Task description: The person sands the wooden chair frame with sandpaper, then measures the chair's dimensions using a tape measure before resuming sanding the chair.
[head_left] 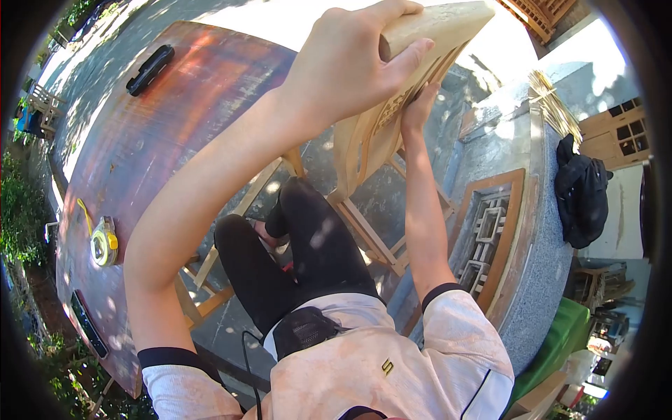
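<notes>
A pale wooden chair point(360, 143) with a carved, slatted back stands tilted in front of me, its top rail point(448, 24) near the top of the view. My left hand point(357, 59) wraps over the end of this rail, thumb along the near side and fingers over the far edge. Lower down, my right hand point(422, 108) grips the side of the chair back beside the carving, with its fingers partly hidden behind the wood. Chair legs and rungs point(371, 234) show beyond my knees.
On my left, a worn wooden table point(189, 105) bears a tape measure point(105, 241), a black case point(150, 70) and a phone-like object point(89, 323). To the right runs a concrete ledge point(539, 231) with a wooden frame point(514, 217), straw bundle point(553, 105) and black bag point(581, 192).
</notes>
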The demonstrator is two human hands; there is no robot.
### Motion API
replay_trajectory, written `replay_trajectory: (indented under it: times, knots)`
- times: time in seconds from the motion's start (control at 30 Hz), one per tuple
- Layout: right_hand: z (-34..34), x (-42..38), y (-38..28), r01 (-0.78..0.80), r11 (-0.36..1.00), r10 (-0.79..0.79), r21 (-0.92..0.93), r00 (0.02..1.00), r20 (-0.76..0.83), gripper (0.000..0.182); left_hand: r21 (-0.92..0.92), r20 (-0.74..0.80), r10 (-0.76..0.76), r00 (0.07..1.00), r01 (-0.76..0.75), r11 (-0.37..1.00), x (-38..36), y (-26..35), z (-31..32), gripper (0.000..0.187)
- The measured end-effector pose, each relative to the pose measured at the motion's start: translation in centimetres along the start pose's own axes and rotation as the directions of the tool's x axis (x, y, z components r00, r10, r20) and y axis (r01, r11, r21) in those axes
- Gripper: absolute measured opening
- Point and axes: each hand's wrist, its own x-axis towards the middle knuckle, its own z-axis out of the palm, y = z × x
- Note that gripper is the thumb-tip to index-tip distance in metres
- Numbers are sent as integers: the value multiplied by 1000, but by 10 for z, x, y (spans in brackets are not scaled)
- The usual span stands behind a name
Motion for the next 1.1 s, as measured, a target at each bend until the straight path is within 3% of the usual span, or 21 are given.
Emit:
replay_trajectory:
  times: [0.07,0.17,0.23,0.33,0.43,0.53,0.63,0.73,0.83,0.9,0.97,1.0,1.1]
  knots:
    - [-4,-23,7,-5,994,8,-111,1000,23,73,3,-19,23,1000,-23,1000,4,0,-2,37]
    - [-40,-51,55,86,900,-52,-428,994,92,65,6,53,-53,997,53,999,4,3,-5,37]
    - [-67,-67,93,35,858,7,-512,997,80,56,-1,54,-40,998,41,999,5,3,-4,38]
    - [-68,-83,54,-44,829,145,-558,980,139,51,-9,10,13,1000,-13,1000,3,-3,0,40]
    - [-87,-92,79,31,839,109,-543,969,224,50,-16,23,0,1000,0,1000,3,-1,-1,40]
    - [-81,-105,58,136,856,-19,-499,972,232,53,-25,30,-12,999,13,1000,3,-1,-2,41]
    - [-84,-107,71,115,903,-55,-413,986,155,51,-22,42,-41,998,42,999,3,1,-4,41]
    - [-90,-113,76,-137,898,189,-419,978,85,49,-29,20,-41,999,41,999,4,1,-3,41]
    - [-78,-81,73,-103,846,124,-524,992,5,50,-28,14,-40,999,41,999,1,0,-2,41]
    - [-44,-49,10,-103,931,125,-351,991,40,49,-23,29,-56,998,56,998,2,0,-2,41]
    - [-24,-13,-51,-100,941,136,-324,987,89,46,-26,20,-42,999,43,999,2,-1,-1,42]
    - [-13,-1,-70,-45,967,67,-251,995,80,44,-29,12,-39,999,40,999,1,-2,0,42]
    - [-12,-3,-66,30,985,-16,-169,996,85,42,-12,12,-36,999,36,999,1,-3,1,41]
